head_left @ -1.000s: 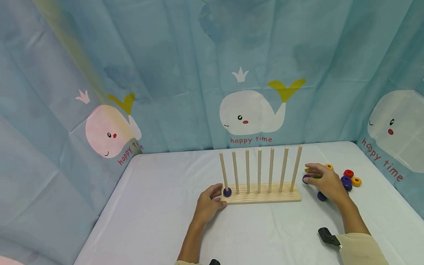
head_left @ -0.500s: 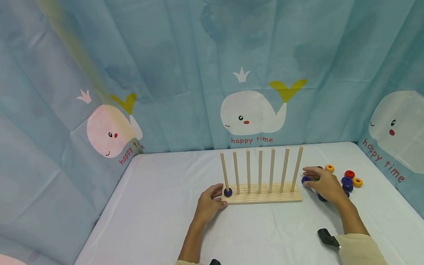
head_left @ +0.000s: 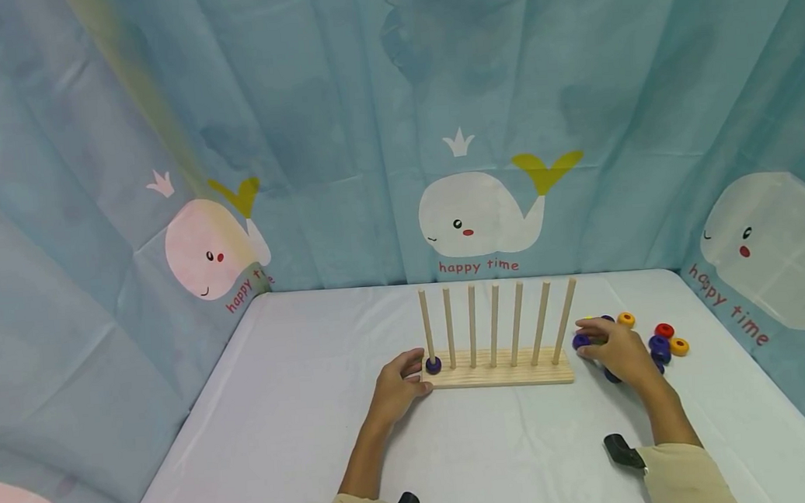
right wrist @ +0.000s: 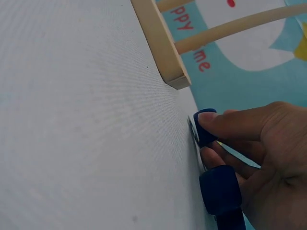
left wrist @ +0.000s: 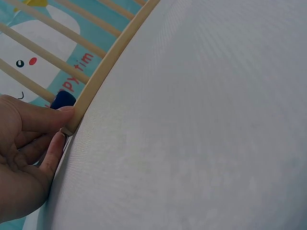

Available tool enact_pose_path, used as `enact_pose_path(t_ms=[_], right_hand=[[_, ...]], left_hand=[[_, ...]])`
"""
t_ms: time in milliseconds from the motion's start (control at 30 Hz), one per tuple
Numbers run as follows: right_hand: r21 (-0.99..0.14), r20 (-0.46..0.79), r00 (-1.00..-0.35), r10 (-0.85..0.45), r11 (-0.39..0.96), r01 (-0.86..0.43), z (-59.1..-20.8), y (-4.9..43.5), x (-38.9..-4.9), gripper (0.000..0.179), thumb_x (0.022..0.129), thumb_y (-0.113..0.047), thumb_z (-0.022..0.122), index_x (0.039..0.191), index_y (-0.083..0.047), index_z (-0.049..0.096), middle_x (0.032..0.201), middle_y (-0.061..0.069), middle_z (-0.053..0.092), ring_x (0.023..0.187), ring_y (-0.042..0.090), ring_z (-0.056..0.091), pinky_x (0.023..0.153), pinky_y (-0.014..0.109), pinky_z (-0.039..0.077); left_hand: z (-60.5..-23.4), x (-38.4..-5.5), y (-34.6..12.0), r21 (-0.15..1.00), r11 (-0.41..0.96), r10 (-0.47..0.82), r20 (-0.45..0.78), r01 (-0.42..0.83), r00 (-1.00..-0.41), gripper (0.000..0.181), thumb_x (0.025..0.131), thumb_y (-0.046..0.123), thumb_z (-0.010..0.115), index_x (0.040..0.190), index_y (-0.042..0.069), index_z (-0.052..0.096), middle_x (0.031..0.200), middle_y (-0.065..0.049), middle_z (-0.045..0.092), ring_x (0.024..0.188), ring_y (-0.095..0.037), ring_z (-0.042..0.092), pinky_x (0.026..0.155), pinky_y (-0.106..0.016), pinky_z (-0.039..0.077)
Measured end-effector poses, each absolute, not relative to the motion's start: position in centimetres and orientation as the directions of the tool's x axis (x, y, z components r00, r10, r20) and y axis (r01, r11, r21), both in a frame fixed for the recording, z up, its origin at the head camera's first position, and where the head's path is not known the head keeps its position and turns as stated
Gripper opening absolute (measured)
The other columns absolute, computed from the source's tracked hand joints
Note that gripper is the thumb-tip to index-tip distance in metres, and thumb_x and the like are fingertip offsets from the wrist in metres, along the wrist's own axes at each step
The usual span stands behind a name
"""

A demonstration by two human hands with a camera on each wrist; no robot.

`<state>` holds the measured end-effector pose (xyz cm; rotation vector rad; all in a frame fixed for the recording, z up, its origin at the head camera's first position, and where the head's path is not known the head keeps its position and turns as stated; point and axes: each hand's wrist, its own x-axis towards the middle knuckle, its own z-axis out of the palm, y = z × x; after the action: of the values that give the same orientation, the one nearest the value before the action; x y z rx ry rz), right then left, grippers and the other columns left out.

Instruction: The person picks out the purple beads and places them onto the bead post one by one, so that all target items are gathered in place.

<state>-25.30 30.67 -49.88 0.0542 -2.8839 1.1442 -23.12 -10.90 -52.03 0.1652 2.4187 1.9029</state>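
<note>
In the head view a wooden peg rack with several upright pegs stands on the white table. One dark blue bead sits at the foot of its leftmost peg. My left hand grips the rack's left end, thumb and fingers at the base corner in the left wrist view. Off the rack's right end, my right hand pinches a blue bead between thumb and fingers, low at the table. Another blue bead lies under that hand in the right wrist view.
Several loose beads lie around the right hand, among them a red bead, an orange bead and an orange bead farther back. Some are partly hidden by the hand. A whale-print curtain hangs behind the table.
My right hand has lowered slightly and its fingers have closed in on the blue bead beside the rack. The left hand keeps its hold on the rack.
</note>
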Motion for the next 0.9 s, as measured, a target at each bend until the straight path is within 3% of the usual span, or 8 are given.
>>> enact_pose_path(t_ms=[300, 700, 900], right_hand=[[-0.703, 0.07, -0.997, 0.017, 0.71, -0.037, -49.2, 30.6, -25.0, 0.052, 0.1, -0.016, 0.074, 0.147, -0.002, 0.059, 0.137, 0.025, 0.068, 0.126, 0.048, 0.065, 0.099, 0.06, 0.061], [-0.732, 0.12, -0.99, 0.077, 0.681, -0.036, -47.5, 30.6, -24.5, 0.052, 0.104, -0.023, 0.07, 0.149, -0.001, 0.057, 0.143, 0.03, 0.062, 0.132, 0.052, 0.058, 0.108, 0.068, 0.052], [-0.733, 0.189, -0.976, 0.104, 0.677, -0.07, -46.3, 30.3, -24.1, 0.052, 0.105, -0.029, 0.069, 0.148, -0.002, 0.059, 0.139, 0.029, 0.066, 0.128, 0.05, 0.062, 0.103, 0.066, 0.057]], left_hand=[[-52.2, -23.3, -10.8, 0.97, 0.238, 0.117, 0.019, 0.046, -0.993, 0.069, 0.082, -0.006, 0.078, 0.147, 0.001, 0.059, 0.142, -0.021, 0.065, 0.133, -0.038, 0.062, 0.111, -0.044, 0.058], [-52.2, -23.5, -10.8, 0.962, 0.27, 0.114, 0.012, 0.043, -0.993, 0.069, 0.082, -0.006, 0.076, 0.148, 0.002, 0.059, 0.142, -0.019, 0.065, 0.133, -0.036, 0.063, 0.11, -0.04, 0.058], [-52.2, -23.5, -10.8, 0.964, 0.262, 0.113, 0.017, 0.046, -0.993, 0.069, 0.081, -0.006, 0.076, 0.147, 0.001, 0.059, 0.142, -0.021, 0.065, 0.133, -0.038, 0.063, 0.111, -0.043, 0.057]])
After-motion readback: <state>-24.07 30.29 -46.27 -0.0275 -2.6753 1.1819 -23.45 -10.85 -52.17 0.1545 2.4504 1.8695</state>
